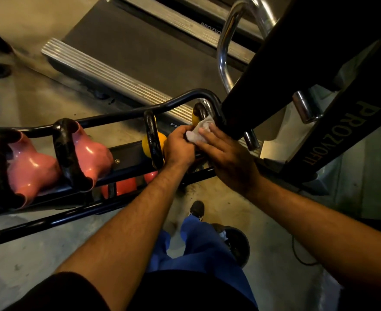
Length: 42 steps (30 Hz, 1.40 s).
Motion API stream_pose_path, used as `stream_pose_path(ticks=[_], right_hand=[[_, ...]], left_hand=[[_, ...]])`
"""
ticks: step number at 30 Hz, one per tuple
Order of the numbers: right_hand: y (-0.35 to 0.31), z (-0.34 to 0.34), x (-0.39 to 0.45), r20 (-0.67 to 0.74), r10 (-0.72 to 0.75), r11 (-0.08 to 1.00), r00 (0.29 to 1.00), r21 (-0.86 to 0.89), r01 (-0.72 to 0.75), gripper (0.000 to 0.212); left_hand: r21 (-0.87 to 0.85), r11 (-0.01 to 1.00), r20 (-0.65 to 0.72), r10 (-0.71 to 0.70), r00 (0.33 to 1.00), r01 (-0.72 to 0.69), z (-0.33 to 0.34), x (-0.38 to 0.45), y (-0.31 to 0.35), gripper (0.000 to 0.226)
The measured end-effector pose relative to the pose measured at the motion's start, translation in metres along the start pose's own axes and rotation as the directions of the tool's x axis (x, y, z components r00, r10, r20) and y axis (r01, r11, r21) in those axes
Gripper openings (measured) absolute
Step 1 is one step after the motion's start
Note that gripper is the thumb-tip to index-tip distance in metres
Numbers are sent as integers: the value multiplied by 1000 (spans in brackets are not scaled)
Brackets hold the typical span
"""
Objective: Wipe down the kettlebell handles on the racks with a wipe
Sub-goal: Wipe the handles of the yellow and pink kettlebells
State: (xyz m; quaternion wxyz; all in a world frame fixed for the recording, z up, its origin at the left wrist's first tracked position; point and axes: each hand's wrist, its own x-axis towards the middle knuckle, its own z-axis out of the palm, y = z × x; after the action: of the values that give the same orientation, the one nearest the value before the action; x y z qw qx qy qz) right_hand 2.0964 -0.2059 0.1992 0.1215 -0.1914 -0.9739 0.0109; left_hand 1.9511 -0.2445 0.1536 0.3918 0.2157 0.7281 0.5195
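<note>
Forearms lead to the wipe [199,131], pinched by left hand [177,147], pressed flat-fingered by right hand [224,151]; wrapping fully round the handle [200,111] just above is advised.

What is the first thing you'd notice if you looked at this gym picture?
Probably the two bare hands in the middle: the left hand and the right hand hold a crumpled white wipe against the black handle of a yellow kettlebell at the right end of the black metal rack. Next come the two shiny pink kettlebells with black handles, on the rack's left side.
</note>
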Motion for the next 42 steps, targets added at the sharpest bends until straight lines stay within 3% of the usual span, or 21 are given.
stream_pose_path(ticks=[4, 9, 19, 27, 32, 36, 38, 40, 42], right_hand=[[6, 5, -26, 51, -196, 981, 979, -2, 196, 32], [18, 2, -15, 22, -276, 960, 961, -53, 277, 29], [20, 1, -9, 21, -267, 961, 963, -72, 268, 37], [9, -4, 4, 34, -66, 998, 997, -8, 66, 38], [6, -7, 36, -111, 201, 967, 973, 183, -178, 29], [-13, -2, 30, -45, 199, 972, 979, 136, -191, 35], [-15, -5, 18, 14, 182, 979, 983, 93, -183, 36], [-5, -8, 19, -2, 209, 973, 978, 105, -207, 31], [1, -10, 34, -66, 310, 944, 949, 142, -298, 26]], left_hand=[[17, 999, -13, 34, 999, -34, 2, -3, 0, 23], [69, 997, -14, 39, 999, -38, 0, -3, 5, 17], [115, 992, 14, 47, 999, -48, -2, -3, 5, 21], [99, 992, 25, 79, 997, -81, -3, -7, 1, 22], [38, 997, 7, 68, 998, -68, 1, -13, -3, 20], [-70, 997, 37, 43, 998, -41, 0, -16, 1, 8], [-3, 994, 44, 105, 994, -105, 0, -20, 1, 9], [58, 987, 40, 145, 989, -147, 2, -18, -3, 9], [65, 987, 38, 143, 989, -145, 4, -15, -6, 21]])
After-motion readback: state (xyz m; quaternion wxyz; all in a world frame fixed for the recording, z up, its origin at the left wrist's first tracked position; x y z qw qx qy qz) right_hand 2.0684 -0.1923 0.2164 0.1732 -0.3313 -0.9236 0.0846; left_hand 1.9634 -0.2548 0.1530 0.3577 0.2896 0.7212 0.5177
